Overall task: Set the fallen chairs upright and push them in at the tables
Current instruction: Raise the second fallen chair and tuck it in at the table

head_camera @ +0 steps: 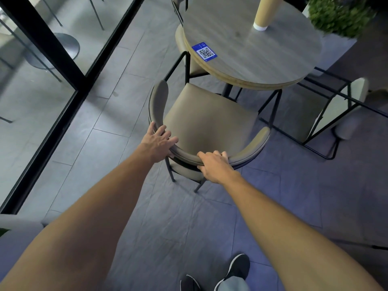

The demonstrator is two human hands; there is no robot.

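A beige padded chair (206, 116) with a curved backrest and black metal legs stands upright in front of me, its seat front just under the edge of the round wooden table (273, 66). My left hand (158, 141) rests on the left part of the curved backrest, fingers spread over it. My right hand (216, 164) grips the middle of the backrest rim. To the right, a second chair (344, 114) lies on its side on the floor, black legs pointing toward the table.
A third chair (180, 36) is tucked in at the table's far left side. On the table sit a blue QR-code card (204, 51) and a tan post (263, 12). A plant (340, 15) stands at the back right; a glass wall with black frame (63, 80) runs along the left.
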